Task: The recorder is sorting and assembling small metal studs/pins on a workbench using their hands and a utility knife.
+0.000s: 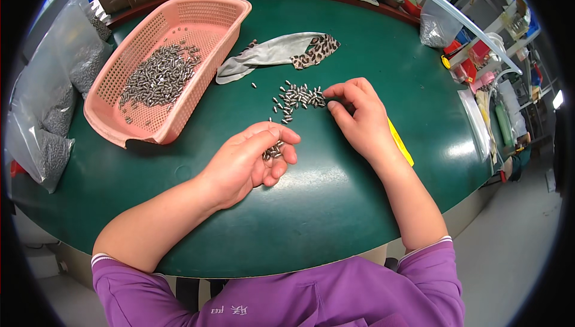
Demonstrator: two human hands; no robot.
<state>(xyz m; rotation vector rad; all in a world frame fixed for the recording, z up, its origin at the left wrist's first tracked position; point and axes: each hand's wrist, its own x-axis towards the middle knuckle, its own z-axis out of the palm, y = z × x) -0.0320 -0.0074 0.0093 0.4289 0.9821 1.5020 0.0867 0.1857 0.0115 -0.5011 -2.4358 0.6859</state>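
Note:
My left hand [248, 156] is cupped, palm up, over the near side of the table, with several small shiny metal parts [274, 151] held in its curled fingers. Each part is short and round, like a little capsule. Just beyond it lies a loose pile of the same metal parts [299, 96] on the green tabletop. At the right edge of that pile, my right hand [358, 111] has its thumb and index fingertips close together in a pinch. Whatever sits between those fingertips is too small to make out.
A pink plastic basket [206, 78] with many such parts stands left. Behind the pile lies a grey cloth [257, 57] with a leopard-print end. A yellow flat object [400, 142] is partly under my right forearm. Clear bags of metal parts [57, 111] line the left edge.

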